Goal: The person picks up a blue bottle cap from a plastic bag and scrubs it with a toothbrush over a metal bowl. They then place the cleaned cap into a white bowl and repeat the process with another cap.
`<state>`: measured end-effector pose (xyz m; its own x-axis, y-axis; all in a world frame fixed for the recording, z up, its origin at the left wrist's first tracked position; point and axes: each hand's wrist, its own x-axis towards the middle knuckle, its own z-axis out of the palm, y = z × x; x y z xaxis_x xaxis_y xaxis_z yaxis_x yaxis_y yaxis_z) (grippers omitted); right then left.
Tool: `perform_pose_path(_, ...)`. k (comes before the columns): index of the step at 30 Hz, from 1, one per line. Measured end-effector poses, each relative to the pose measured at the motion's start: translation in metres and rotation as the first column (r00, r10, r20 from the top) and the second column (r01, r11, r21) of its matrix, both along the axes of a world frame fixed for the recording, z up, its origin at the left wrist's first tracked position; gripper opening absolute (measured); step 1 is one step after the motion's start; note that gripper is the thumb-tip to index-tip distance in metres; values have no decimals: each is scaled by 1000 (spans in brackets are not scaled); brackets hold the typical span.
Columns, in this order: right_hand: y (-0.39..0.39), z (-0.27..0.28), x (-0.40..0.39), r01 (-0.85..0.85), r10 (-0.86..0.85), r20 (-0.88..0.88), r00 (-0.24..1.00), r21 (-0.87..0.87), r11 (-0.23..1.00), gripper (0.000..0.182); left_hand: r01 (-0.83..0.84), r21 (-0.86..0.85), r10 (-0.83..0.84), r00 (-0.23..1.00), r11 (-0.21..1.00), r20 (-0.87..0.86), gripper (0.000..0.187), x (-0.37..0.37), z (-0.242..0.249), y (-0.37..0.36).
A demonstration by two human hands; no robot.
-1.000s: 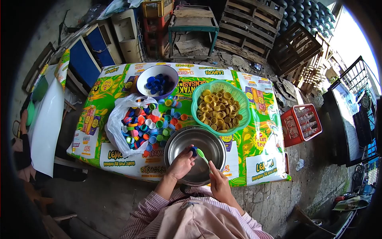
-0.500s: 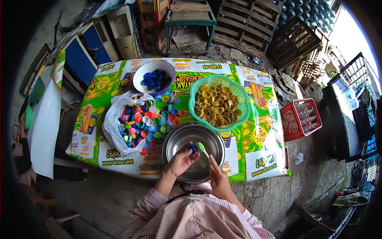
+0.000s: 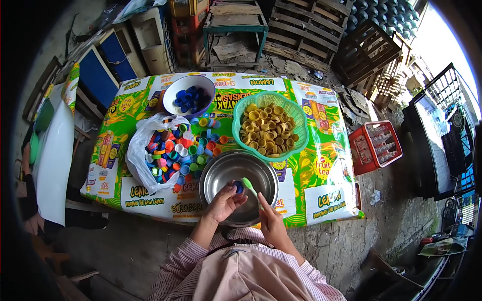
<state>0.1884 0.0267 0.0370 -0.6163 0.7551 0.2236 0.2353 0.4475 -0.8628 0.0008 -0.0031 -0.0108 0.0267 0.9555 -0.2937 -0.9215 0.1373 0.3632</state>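
My left hand (image 3: 224, 201) grips a dark blue bottle cap (image 3: 238, 187) between thumb and fingers, over the steel basin (image 3: 205, 180). In my right hand (image 3: 271, 220) is a light green toothbrush (image 3: 249, 186), its head tipped up close beside the cap. The basin stands at the near edge of the table, and its inside is partly hidden by my hands. Just beyond, a green plastic basket (image 3: 238, 131) holds many yellow-brown caps (image 3: 267, 130). Mixed coloured caps (image 3: 188, 153) spill from a white plastic bag (image 3: 135, 155) on the left.
A white and purple bowl (image 3: 208, 83) with blue caps (image 3: 191, 99) stands at the back of the table, which has a printed green cover (image 3: 329, 150). To the right, a red crate (image 3: 359, 150) sits on the floor. Wooden pallets (image 3: 304, 32) lean behind. Part of another person shows at far left.
The whole view has shifted slightly, so the table appears a little further left. Both hands keep their hold on the cap and the toothbrush over the basin.
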Motion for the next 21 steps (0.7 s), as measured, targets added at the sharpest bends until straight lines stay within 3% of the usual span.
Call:
perform_pose_path(2,6,7,2,176,-146,214,966,-127,976,54,-11,46,9,999,999,45,16,2,0,-1)
perform_pose_path(4,1,11,5,164,-149,157,976,-87,983,53,-43,62,39,997,997,64,17,3,-2,0)
perform_pose_path(6,-5,11,4,-9,6,99,995,37,999,52,-54,74,49,997,996,60,18,2,-4,-3)
perform_pose_path(10,-1,5,4,129,-122,121,985,-54,990,55,-19,33,15,993,999,117,20,2,-9,-9)
perform_pose_path(12,-6,6,4,87,-90,66,994,41,995,56,27,104,-43,987,994,158,19,0,-9,-9)
perform_pose_path(14,-8,4,0,33,-31,66,997,-33,999,53,12,69,-24,985,998,172,16,3,-2,-10)
perform_pose_path(15,-3,6,0,83,-54,195,979,-147,986,53,-4,87,-9,989,996,146,17,4,-1,-12)
perform_pose_path(16,-2,7,-1,79,-52,187,981,-137,987,53,-19,110,6,993,994,118,19,3,1,-9)
perform_pose_path(18,-8,12,0,87,-86,23,996,-31,996,53,-17,103,4,993,995,119,23,5,4,-8)
perform_pose_path(19,-11,15,-2,20,-20,-24,1000,2,1000,53,-27,118,9,990,993,143,25,7,2,-8)
perform_pose_path(20,-13,14,-2,-32,35,78,996,-38,999,53,-39,131,16,985,991,170,26,9,-1,-9)
perform_pose_path(21,-13,12,-5,30,-24,85,996,-71,997,53,-22,122,3,988,992,155,26,11,-4,-9)
